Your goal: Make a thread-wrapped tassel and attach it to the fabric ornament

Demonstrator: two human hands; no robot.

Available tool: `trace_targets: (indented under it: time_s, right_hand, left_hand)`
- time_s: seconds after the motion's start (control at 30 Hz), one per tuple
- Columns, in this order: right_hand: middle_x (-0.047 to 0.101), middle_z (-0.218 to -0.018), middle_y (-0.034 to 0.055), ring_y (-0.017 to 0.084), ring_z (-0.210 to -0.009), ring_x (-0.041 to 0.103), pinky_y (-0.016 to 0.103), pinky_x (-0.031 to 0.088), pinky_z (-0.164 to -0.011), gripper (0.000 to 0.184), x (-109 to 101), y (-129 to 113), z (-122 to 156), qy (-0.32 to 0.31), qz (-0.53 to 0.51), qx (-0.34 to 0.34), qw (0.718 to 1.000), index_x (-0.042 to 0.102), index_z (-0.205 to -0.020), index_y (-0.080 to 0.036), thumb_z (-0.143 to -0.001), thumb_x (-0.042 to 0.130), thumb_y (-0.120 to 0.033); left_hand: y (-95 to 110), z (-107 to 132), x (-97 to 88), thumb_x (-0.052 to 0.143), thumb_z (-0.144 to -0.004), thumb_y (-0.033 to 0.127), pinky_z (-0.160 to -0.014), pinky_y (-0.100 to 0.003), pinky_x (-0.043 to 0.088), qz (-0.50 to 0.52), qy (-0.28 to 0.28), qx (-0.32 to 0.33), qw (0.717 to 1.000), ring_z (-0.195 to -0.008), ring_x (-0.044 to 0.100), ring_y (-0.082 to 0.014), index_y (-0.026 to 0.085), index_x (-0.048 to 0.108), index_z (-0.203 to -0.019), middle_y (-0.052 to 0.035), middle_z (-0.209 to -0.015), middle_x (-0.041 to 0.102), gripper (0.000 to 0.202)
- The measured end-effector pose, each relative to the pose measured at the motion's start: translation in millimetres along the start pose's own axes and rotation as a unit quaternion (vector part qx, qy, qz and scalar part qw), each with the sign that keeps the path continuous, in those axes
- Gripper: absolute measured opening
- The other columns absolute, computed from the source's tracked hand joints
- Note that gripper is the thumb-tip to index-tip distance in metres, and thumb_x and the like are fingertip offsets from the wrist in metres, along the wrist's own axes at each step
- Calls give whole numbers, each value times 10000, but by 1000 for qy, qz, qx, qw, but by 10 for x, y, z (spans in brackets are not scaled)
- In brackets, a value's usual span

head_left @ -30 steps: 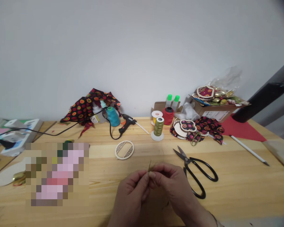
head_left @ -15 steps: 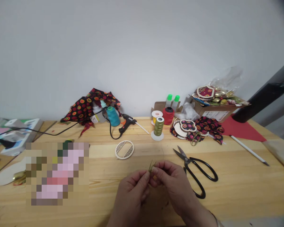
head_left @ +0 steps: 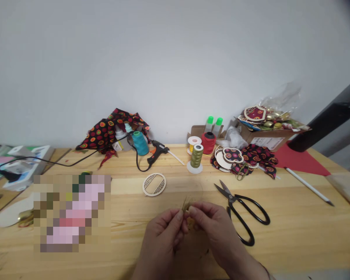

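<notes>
My left hand point(head_left: 163, 239) and my right hand point(head_left: 212, 229) meet over the near middle of the wooden table point(head_left: 294, 229). Both pinch a small tuft of olive-gold thread point(head_left: 186, 205), whose ends stick up between the fingertips. A thin strand runs from it towards the olive-gold thread spool point(head_left: 196, 158) further back. Black scissors point(head_left: 241, 212) lie open just right of my right hand. A round pale wooden cut-out point(head_left: 154, 184) lies beyond my left hand.
Along the wall sit patterned dark fabric point(head_left: 105, 132), a teal spool point(head_left: 140, 143), a black glue gun point(head_left: 157, 151) with its cable, red and yellow spools, green-capped bottles, and a cardboard box of ornaments point(head_left: 268, 130). A white pencil point(head_left: 309, 186) and red paper lie right. A blurred patch covers the left.
Both hands stay pinched on the thread tuft; the fingers have shifted slightly, working it between the fingertips. The view has nudged a little to the left.
</notes>
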State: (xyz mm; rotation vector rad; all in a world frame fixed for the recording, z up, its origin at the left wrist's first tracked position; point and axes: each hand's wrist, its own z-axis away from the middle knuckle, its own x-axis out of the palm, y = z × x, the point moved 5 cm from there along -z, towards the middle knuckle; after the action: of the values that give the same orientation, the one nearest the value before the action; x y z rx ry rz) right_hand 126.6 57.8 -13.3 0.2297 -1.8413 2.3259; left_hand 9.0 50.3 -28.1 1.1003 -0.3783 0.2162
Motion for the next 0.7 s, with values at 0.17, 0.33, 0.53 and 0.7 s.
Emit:
trace_targets:
  time_s: [0.17,0.33,0.53,0.7]
  right_hand:
    - [575,-544,-17,115,-568,487,232,371,-565,115,55,-67,14,-13,8,0,1000,670,-629,-146,-681,684,-248]
    - [565,-514,-16,123,-556,490,243,377,-564,137,41,-65,4,4,31,-7,999,642,-615,-146,-673,684,-263]
    - [543,-513,-27,104,-538,441,233,351,-549,150,34,-62,13,8,39,-8,999,609,-602,-146,-695,657,-253]
    - [545,-521,-29,103,-534,440,229,350,-539,136,17,-66,12,20,33,-2,999,613,-611,-146,-683,667,-248]
  left_hand:
    - [-3,11,6,623,-775,371,-418,-193,142,-32,-5,5,999,-422,247,-36,124,610,-677,60,-502,405,266]
    - [26,15,21,600,-786,390,-422,-201,158,-63,-6,9,998,-418,251,-48,130,582,-623,74,-445,356,308]
    - [33,36,28,590,-792,394,-421,-200,152,-61,-8,11,998,-414,249,-48,131,573,-610,76,-437,353,321]
    - [38,36,40,608,-782,387,-423,-203,155,-50,-9,17,999,-418,257,-44,130,575,-603,65,-466,396,315]
